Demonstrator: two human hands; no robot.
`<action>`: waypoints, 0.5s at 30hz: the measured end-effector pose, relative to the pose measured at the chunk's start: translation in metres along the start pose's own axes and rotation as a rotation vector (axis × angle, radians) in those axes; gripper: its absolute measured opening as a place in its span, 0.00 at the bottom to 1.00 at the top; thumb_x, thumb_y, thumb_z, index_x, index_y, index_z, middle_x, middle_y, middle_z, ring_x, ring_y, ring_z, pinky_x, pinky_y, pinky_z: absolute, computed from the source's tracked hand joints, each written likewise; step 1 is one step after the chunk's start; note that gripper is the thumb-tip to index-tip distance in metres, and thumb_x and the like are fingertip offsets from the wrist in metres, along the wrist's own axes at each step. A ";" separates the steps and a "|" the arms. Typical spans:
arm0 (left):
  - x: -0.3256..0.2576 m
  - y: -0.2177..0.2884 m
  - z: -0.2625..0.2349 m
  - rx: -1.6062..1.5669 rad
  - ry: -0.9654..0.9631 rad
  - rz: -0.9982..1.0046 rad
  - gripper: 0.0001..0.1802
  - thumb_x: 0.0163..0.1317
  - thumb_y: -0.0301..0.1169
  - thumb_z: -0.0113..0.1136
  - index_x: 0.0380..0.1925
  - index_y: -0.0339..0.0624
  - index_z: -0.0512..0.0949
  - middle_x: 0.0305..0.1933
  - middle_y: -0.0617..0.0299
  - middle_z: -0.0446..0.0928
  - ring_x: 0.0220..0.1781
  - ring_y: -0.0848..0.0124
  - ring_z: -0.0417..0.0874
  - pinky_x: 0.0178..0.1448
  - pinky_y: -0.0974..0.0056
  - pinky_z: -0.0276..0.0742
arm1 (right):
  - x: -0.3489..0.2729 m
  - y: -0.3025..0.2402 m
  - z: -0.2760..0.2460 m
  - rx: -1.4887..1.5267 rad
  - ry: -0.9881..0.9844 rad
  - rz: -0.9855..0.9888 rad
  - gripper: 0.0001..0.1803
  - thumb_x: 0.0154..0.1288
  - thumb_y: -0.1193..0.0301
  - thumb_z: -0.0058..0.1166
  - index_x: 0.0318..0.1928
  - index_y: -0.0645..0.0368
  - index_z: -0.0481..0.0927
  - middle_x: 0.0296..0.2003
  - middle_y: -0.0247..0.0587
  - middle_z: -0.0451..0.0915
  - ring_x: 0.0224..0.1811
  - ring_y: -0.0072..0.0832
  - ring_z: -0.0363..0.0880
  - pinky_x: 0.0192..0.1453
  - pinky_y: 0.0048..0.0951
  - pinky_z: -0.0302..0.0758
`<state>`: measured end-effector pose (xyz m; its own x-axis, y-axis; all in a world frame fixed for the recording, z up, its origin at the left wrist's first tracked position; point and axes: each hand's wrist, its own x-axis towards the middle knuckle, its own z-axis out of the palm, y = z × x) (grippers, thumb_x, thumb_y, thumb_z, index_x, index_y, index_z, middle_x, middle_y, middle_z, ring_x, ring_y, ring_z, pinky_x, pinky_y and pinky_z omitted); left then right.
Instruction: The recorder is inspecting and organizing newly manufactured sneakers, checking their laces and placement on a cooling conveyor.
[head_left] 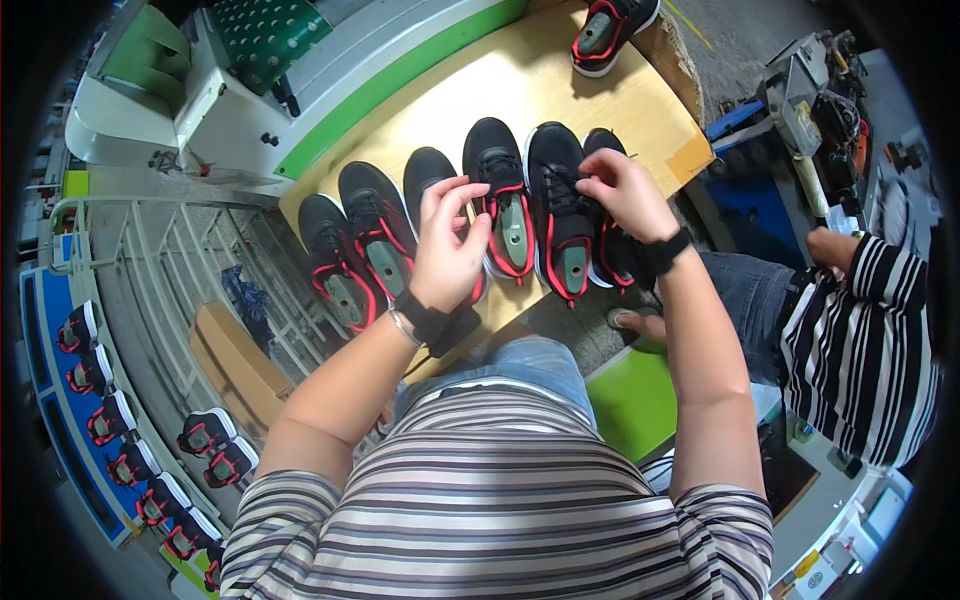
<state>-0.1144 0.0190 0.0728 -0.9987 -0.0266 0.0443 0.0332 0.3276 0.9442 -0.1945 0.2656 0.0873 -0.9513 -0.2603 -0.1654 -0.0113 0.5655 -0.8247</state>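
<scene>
Several black sneakers with red lining stand in a row on a pale wooden table, grey-green inserts showing in their openings. My left hand is raised over a black sneaker left of the middle and partly hides it. Its fingers are bent, with a gap to the thumb, beside the middle sneaker. By the laces of the sneaker to the right, my right hand has its fingers curled toward the thumb; anything between the fingertips is too small to make out. This hand partly covers the rightmost sneaker.
Another black sneaker sits at the table's far edge. A green-edged machine borders the table. At left are a metal rack, a brown carton and more shoes. A person in stripes stands at right.
</scene>
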 end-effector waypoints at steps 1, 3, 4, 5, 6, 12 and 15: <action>-0.005 -0.002 -0.003 0.033 0.015 0.032 0.17 0.64 0.23 0.58 0.53 0.43 0.78 0.62 0.55 0.68 0.61 0.65 0.74 0.58 0.63 0.75 | -0.014 -0.001 -0.003 0.177 0.052 0.204 0.07 0.61 0.76 0.63 0.40 0.63 0.82 0.31 0.36 0.83 0.35 0.24 0.81 0.42 0.26 0.77; -0.013 -0.006 -0.004 0.023 -0.038 -0.019 0.16 0.63 0.23 0.58 0.52 0.43 0.79 0.61 0.55 0.70 0.61 0.65 0.74 0.58 0.63 0.74 | -0.049 -0.001 0.009 0.307 -0.020 0.237 0.08 0.63 0.77 0.62 0.42 0.64 0.81 0.31 0.31 0.81 0.33 0.16 0.77 0.39 0.21 0.74; -0.015 -0.007 -0.004 0.016 -0.041 -0.015 0.16 0.63 0.23 0.58 0.52 0.43 0.79 0.61 0.55 0.70 0.61 0.65 0.74 0.58 0.63 0.74 | -0.065 0.000 0.021 0.269 0.033 0.178 0.08 0.62 0.77 0.62 0.42 0.64 0.81 0.31 0.34 0.80 0.34 0.20 0.78 0.40 0.23 0.75; -0.016 -0.007 -0.003 0.054 -0.059 0.049 0.16 0.63 0.23 0.58 0.52 0.43 0.79 0.60 0.55 0.70 0.61 0.64 0.74 0.59 0.63 0.73 | -0.076 0.003 0.031 0.201 0.075 0.220 0.08 0.62 0.77 0.62 0.42 0.64 0.81 0.31 0.36 0.80 0.34 0.25 0.79 0.42 0.26 0.75; -0.015 -0.006 -0.001 0.093 -0.091 0.123 0.16 0.62 0.23 0.58 0.51 0.43 0.78 0.60 0.55 0.70 0.61 0.63 0.74 0.59 0.64 0.72 | -0.085 0.007 0.037 -0.021 0.175 -0.047 0.09 0.60 0.77 0.62 0.42 0.64 0.80 0.33 0.40 0.79 0.37 0.32 0.79 0.44 0.30 0.76; 0.013 0.016 0.026 0.164 -0.155 0.325 0.13 0.62 0.26 0.59 0.47 0.41 0.80 0.54 0.54 0.74 0.58 0.55 0.75 0.64 0.57 0.70 | -0.105 0.020 0.064 -0.353 0.412 -0.253 0.11 0.58 0.79 0.62 0.42 0.62 0.80 0.38 0.45 0.77 0.42 0.43 0.79 0.47 0.37 0.77; 0.038 0.024 0.045 0.227 -0.194 0.504 0.10 0.60 0.28 0.62 0.43 0.40 0.82 0.44 0.53 0.78 0.49 0.54 0.79 0.55 0.55 0.74 | -0.112 0.015 0.058 -0.051 0.224 -0.099 0.09 0.58 0.80 0.61 0.41 0.63 0.81 0.35 0.43 0.78 0.35 0.37 0.80 0.42 0.31 0.78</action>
<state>-0.1531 0.0686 0.0824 -0.8516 0.3510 0.3893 0.5180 0.4495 0.7277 -0.0705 0.2574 0.0617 -0.9893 -0.1394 0.0430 -0.1175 0.5860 -0.8017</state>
